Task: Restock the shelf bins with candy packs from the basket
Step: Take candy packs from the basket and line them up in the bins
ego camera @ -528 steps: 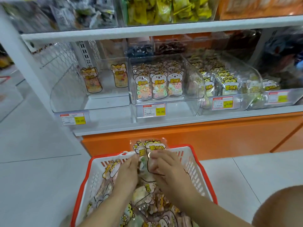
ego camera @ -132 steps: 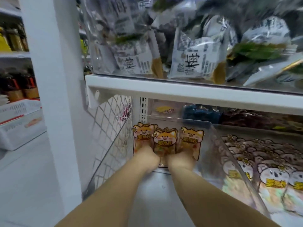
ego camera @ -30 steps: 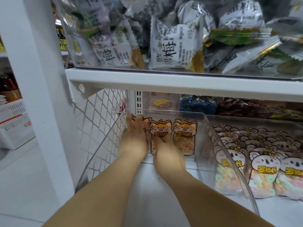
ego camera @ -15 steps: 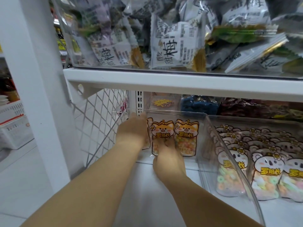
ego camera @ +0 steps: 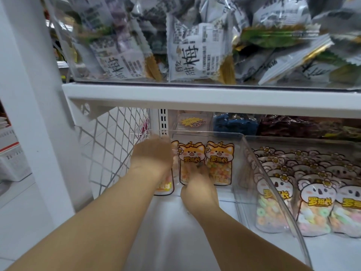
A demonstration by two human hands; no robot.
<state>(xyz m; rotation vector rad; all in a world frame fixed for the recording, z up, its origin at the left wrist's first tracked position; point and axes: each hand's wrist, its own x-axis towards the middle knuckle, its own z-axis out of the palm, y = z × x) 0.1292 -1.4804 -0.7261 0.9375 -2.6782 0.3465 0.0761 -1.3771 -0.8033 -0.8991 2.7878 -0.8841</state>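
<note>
**In the left-end bin: squaring up the back row**

Deep under the upper shelf (ego camera: 195, 98), against the far wall of the clear bin (ego camera: 256, 173), three fox candy packs (ego camera: 192, 163) standing in a row, faces out. Over the leftmost pack (ego camera: 165, 187), the left hand (ego camera: 154, 155), back turned to the camera, fingertips hidden beyond it; cannot tell whether gripping the pack or only steadying it. Low on the bin floor, the right hand (ego camera: 199, 190), fingers (ego camera: 196, 173) stretched flat up the front of the middle pack, holding nothing, just pressing. Looks like the straightening step, with only this one row in so far and plenty more to fetch. No basket in view from here.

Now, to do it well: push low, near the base of each pouch, not at the floppy top, so as to slide it back without folding it. Bring the leftmost pack level with the other two; seems to sit a touch nearer than its neighbours. Set edges just touching, no overlap, printed faces forward. Mind the bin's slanted right side, with the koala packs (ego camera: 316, 194) right behind it. Draw both hands straight back, gently, ready to catch a topple: thin pouches, nothing in front to prop them, likely to tip forward.
</note>
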